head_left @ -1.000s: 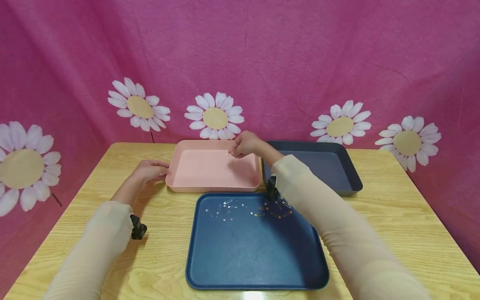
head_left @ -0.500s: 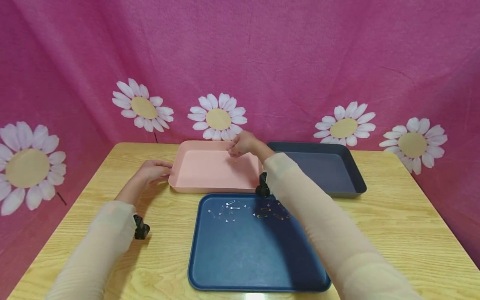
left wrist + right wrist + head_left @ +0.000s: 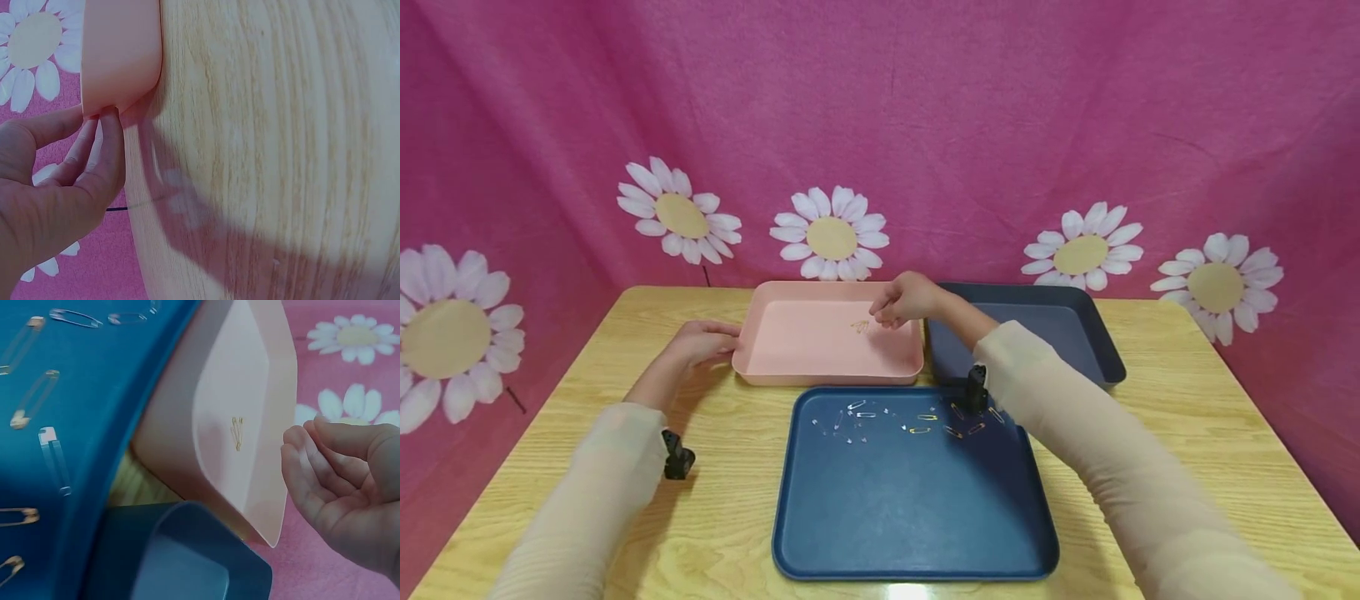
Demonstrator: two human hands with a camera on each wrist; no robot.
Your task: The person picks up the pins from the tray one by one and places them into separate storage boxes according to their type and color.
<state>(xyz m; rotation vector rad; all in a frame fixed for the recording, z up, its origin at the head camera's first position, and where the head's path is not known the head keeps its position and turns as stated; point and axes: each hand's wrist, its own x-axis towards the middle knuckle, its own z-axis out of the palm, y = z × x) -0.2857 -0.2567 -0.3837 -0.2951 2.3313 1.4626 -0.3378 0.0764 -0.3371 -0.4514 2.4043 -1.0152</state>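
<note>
In the head view my left hand (image 3: 703, 342) grips the left end of a pink tray (image 3: 827, 377); up close in the left wrist view, its fingertips (image 3: 107, 125) meet the tray's wall and rim. My right hand (image 3: 910, 300) hovers over the same tray's right side. Its fingers are loosely bent, thumb tip near the index finger, and nothing shows between them. Just left of it, gold safety pins (image 3: 861, 327) lie on the tray's floor, also seen in the right wrist view. Nearer me, a blue tray (image 3: 910, 500) holds several silver safety pins (image 3: 865, 415) and several gold ones (image 3: 953, 432).
A dark grey tray (image 3: 1037, 333) stands to the right of the pink one, partly behind my right forearm. All the trays sit on a wooden table (image 3: 1187, 417). A pink cloth (image 3: 925, 125) with daisies hangs behind the table's far edge.
My right hand has let go of a gold safety pin in the pink tray and drawn back slightly right and toward me. My left hand has kept its place on the tray's end.
</note>
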